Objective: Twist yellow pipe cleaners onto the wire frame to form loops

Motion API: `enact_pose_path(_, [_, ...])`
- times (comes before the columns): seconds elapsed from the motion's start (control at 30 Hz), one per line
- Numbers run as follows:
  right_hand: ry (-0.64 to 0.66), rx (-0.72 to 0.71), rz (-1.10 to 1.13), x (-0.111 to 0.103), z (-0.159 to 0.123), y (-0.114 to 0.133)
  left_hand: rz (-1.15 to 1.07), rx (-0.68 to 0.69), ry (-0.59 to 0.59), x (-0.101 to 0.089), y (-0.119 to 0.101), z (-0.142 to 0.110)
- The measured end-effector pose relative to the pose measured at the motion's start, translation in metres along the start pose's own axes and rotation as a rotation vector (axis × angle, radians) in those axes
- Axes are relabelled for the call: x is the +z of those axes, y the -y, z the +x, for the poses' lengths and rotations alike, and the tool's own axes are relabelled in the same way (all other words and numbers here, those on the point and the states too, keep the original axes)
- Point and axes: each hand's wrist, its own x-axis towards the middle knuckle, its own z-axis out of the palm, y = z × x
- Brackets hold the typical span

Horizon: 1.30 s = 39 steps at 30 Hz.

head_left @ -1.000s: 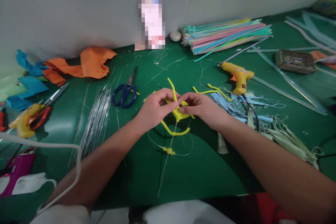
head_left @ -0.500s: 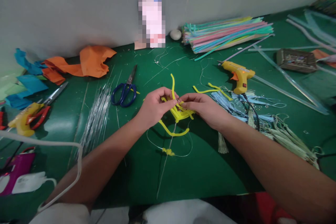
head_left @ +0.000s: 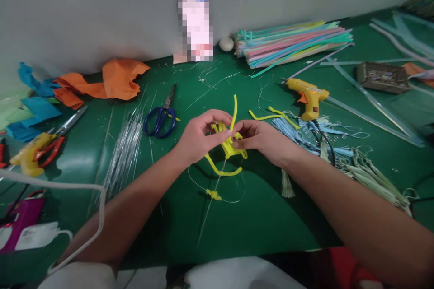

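Over the middle of the green table, both hands pinch a shape bent from yellow pipe cleaners (head_left: pixel 232 150). My left hand (head_left: pixel 207 134) is closed on its left side, with thumb and forefinger at an upright yellow strand (head_left: pixel 235 110). From the right, my right hand (head_left: pixel 257 136) grips the same piece with fingertips meeting the left ones. A curved yellow pipe cleaner (head_left: pixel 224 172) and a thin wire loop with a small yellow knot (head_left: pixel 213 194) hang below it, along with a straight wire. The fingertips partly hide the join.
Blue-handled scissors (head_left: pixel 160 119) and silvery wires (head_left: pixel 125 149) lie on the left. A yellow glue gun (head_left: pixel 308 95) and tassels (head_left: pixel 369 171) are on the right. Behind lie bundled pipe cleaners (head_left: pixel 294 45) and a blurred-out phone (head_left: pixel 195 25). A white cable (head_left: pixel 61 184) crosses near my left forearm.
The upright yellow strand has shifted right and now stands between both hands' fingertips. My right fingers have closed in towards it. The hanging wire and knot have swung slightly left.
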Motion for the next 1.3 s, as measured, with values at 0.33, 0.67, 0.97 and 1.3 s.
enact_pose_path(0.33, [0.012,0.007,-0.149,0.004,-0.004,0.003,0.094,-0.164,-0.01,-0.002,-0.01,0.002])
enact_pose_path(0.67, [0.086,-0.048,-0.249,0.002,-0.003,-0.001,0.236,-0.138,-0.02,-0.005,-0.019,0.003])
enact_pose_path(0.97, [0.095,-0.065,-0.241,0.002,-0.004,-0.002,0.251,-0.101,-0.068,-0.007,-0.015,0.003])
enact_pose_path(1.3, [0.084,-0.069,-0.255,0.002,-0.005,-0.002,0.035,-0.224,-0.105,-0.006,-0.014,0.005])
